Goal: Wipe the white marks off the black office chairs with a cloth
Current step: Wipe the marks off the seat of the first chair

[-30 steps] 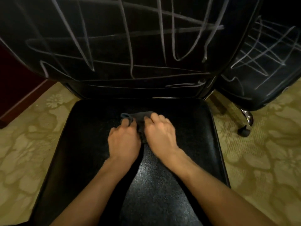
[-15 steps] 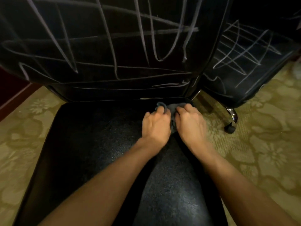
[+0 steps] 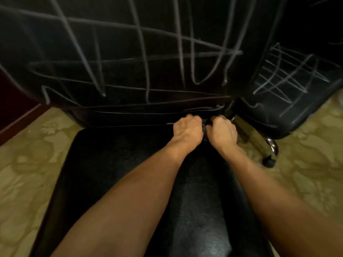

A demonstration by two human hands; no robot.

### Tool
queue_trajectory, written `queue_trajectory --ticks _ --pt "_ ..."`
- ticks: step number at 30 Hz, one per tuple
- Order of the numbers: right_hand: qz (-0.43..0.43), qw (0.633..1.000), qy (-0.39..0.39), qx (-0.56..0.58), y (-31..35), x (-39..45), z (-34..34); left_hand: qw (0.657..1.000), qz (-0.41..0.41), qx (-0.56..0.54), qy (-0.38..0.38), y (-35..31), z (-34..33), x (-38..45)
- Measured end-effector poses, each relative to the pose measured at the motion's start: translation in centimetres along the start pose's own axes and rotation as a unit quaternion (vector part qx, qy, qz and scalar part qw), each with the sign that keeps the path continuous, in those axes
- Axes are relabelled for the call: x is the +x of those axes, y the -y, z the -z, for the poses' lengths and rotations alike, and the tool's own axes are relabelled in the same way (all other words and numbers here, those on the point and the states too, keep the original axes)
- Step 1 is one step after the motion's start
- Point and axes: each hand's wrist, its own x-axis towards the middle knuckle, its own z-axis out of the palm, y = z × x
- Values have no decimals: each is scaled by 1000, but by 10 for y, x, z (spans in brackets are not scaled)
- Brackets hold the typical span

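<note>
A black office chair stands in front of me, its seat (image 3: 115,173) dark and unmarked, its backrest (image 3: 130,62) crossed by many white chalk lines. My left hand (image 3: 187,131) and my right hand (image 3: 221,133) sit side by side at the seat's far right corner, fingers curled down over a dark grey cloth (image 3: 205,127). Only a sliver of the cloth shows between them. A second black chair (image 3: 289,101) stands to the right, also scribbled with white lines.
A green-gold patterned carpet (image 3: 31,156) lies on both sides of the seat. The second chair's chrome leg and black caster (image 3: 269,161) sit close to the right edge of the seat. A dark red wooden panel (image 3: 13,112) runs along the far left.
Both hands have slid the cloth from the middle of the seat's back edge to its far right corner. Their fingers have curled over it more tightly.
</note>
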Motion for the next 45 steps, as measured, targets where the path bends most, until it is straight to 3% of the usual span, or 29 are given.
queue_trajectory --ticks 13,23,28,33,38,45 --pt "134 988 71 -5 193 -40 -63 983 165 -43 -64 190 28 -66" --pt "215 975 64 5 296 -92 -102 961 249 -63 -106 308 26 -111" --pt "292 952 86 -7 344 -125 -123 939 282 -177 -86 365 3 -149" --pt "356 930 45 -82 338 -125 -130 902 239 -337 -126 363 -18 -167" --pt "365 927 47 -63 325 -125 -120 908 227 -339 -96 366 -6 -165" --pt "443 895 30 -34 279 -191 -120 908 234 -326 -117 329 -14 -262"
